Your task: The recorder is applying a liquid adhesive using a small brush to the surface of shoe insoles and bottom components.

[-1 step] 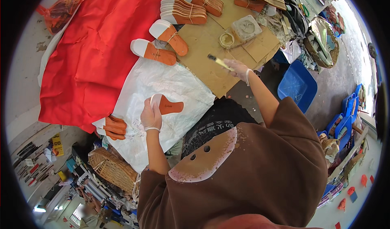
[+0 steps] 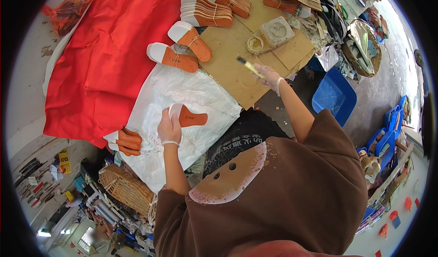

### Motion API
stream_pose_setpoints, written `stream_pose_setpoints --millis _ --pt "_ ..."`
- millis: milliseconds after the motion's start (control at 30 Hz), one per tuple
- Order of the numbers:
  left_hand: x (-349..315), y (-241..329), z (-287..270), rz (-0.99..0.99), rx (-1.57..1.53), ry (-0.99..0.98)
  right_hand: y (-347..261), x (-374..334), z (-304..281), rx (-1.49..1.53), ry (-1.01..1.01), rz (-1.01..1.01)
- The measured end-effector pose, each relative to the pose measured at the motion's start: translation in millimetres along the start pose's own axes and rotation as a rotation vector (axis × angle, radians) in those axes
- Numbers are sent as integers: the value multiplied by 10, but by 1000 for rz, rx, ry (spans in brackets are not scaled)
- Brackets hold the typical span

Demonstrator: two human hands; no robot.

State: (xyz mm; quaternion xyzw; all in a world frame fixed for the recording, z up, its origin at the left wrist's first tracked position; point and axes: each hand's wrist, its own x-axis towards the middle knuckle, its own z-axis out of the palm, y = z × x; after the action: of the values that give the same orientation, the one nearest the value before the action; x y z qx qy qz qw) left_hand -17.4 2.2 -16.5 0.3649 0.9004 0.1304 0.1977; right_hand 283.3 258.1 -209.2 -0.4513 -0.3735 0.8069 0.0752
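My gloved left hand (image 2: 169,127) is closed on the white heel end of an insole (image 2: 191,116) over the white sheet (image 2: 200,90). The insole's brown-orange part faces up, with dark print on it. In my gloved right hand (image 2: 270,76) is a brush (image 2: 250,67), its dark bristle end pointing up and left above brown cardboard (image 2: 232,81). Beyond it stand a clear plastic tub (image 2: 276,31) and a small round container (image 2: 254,44) of yellowish stuff. Tied insole bundles lie at the cardboard's left edge, one (image 2: 172,57) below another (image 2: 190,41).
Red cloth (image 2: 100,65) covers the left of the table. More insole stacks (image 2: 206,10) lie at the far side, and a few insoles (image 2: 127,142) sit at the sheet's left edge. A blue basin (image 2: 334,96) is on the floor at right; a wicker basket (image 2: 125,188) is lower left.
The brush has turned slightly, its bristle end a little farther up and right. My right hand has shifted slightly; my left hand and the insole have hardly moved.
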Motion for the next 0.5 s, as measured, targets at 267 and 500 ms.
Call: stream_pose_setpoints --millis 267,500 --pt "463 398 -242 298 -364 -88 -778 -662 407 -150 -68 -123" --pt "616 864 -495 156 -991 -388 -1282 -995 1029 -657 -36 -701"
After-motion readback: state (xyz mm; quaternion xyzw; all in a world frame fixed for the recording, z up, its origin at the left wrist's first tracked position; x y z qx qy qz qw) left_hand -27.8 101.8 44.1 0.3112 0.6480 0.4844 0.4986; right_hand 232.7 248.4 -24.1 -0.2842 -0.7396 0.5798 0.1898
